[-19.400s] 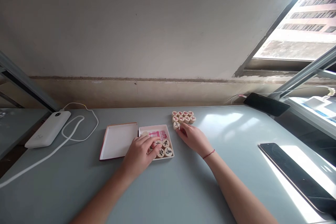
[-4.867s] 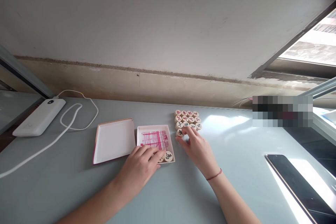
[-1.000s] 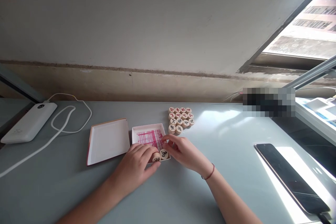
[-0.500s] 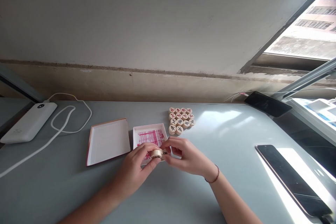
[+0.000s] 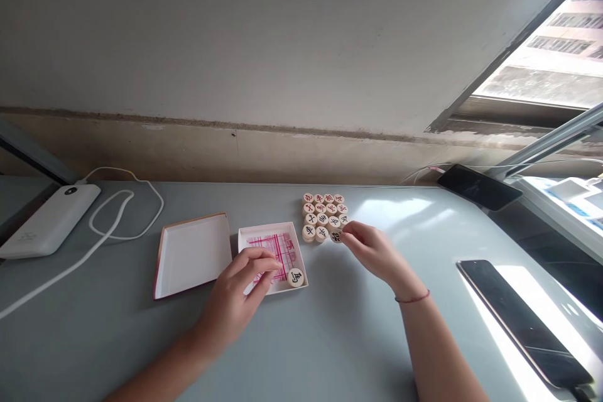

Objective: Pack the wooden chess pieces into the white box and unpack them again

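Note:
My right hand [image 5: 374,254] pinches a round Chinese chess piece [image 5: 335,236] with a black character, at the front right corner of the block of pieces. That block of Chinese chess pieces [image 5: 321,218], stacked in rows, shows red characters at the back and black ones nearer me. My left hand [image 5: 242,282] hovers over the shallow white box [image 5: 268,227], its fingers curved and apart with nothing visible in them. Inside the box, another chess piece [image 5: 295,277] with a black character lies in the near right corner, beside a pink-lined print partly covered by my left hand.
Left of the box lies a white lid [image 5: 193,257] with its inside up. A white power bank [image 5: 51,223] with a looped white cable [image 5: 113,229] is at the far left. Two dark phones rest on the right, one nearer [image 5: 522,320] and one at the back [image 5: 478,186].
My right hand has moved from the box to the block, carrying a chess piece. My left hand has let go of its piece and shifted slightly left. One piece in the box's corner is now uncovered.

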A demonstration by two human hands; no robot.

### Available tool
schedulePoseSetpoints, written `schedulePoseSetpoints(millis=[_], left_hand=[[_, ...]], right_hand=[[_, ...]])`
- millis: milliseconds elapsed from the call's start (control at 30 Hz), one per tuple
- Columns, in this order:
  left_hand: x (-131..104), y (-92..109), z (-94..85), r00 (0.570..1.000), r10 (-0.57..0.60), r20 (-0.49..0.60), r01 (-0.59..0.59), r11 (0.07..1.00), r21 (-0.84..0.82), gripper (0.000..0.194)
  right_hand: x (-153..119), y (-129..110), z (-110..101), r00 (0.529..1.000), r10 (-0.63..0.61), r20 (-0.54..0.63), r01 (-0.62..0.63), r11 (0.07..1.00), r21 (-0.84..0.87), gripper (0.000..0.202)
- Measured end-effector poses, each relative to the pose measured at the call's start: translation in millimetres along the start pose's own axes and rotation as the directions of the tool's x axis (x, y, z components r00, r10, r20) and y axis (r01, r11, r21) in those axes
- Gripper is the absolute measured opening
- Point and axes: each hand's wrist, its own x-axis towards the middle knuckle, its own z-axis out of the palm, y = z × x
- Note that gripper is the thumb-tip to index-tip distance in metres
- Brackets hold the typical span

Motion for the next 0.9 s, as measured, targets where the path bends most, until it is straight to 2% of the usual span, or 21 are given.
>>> schedulePoseSetpoints(millis=[167,300,367,433,500,567,600,700,767,800,900], left_hand=[[0.5,-2.4,3.6,0.999,-0.044,-0.031,0.045,0.999,0.027,0.019],[-0.4,0.5,1.1,0.998,-0.07,0.005,0.07,0.997,0.024,0.02],[-1.4,2.6,0.0,0.996,-0.074,0.042,0.073,0.997,0.023,0.021],[-2.7,4.1,0.3,0.994,-0.066,0.083,0.064,0.998,0.023,0.021],[-4.3,4.8,1.9,0.993,-0.047,0.107,0.045,0.999,0.025,0.022],[-5.6,4.9,4.0,0.994,-0.012,0.111,0.01,1.0,0.026,0.023],[-6.0,4.8,4.8,0.994,0.009,0.108,-0.012,1.0,0.027,0.023],[-6.4,4.6,6.2,0.992,0.067,0.107,-0.071,0.997,0.028,0.021],[-6.1,4.3,6.0,0.991,0.081,0.106,-0.085,0.996,0.029,0.022],[-5.8,4.1,5.7,0.991,0.082,0.105,-0.085,0.996,0.03,0.023],[-4.4,4.1,4.0,0.993,0.06,0.1,-0.063,0.998,0.028,0.026]], right_hand=[[5.2,11.5,2.1,0.997,0.071,0.032,-0.069,0.995,-0.075,0.026],[5.8,12.3,3.7,0.995,0.06,-0.075,-0.068,0.992,-0.107,0.03],[2.7,6.1,5.7,0.994,0.002,-0.111,-0.011,0.997,-0.079,0.031],[-3.5,-5.4,11.0,0.994,-0.111,-0.022,0.111,0.994,0.02,0.032],[-12.1,-19.9,19.9,0.954,-0.244,0.173,0.215,0.962,0.168,0.032],[-20.8,-33.4,31.1,0.876,-0.336,0.346,0.238,0.925,0.296,0.032],[-24.4,-38.7,36.5,0.843,-0.363,0.397,0.231,0.911,0.342,0.032],[-28.7,-45.2,46.5,0.799,-0.391,0.457,0.195,0.887,0.418,0.032],[-25.8,-41.8,44.0,0.806,-0.37,0.462,0.164,0.889,0.427,0.033],[-23.0,-38.1,39.6,0.825,-0.347,0.447,0.151,0.896,0.417,0.033],[-12.6,-22.4,17.6,0.929,-0.225,0.295,0.122,0.936,0.329,0.034]])
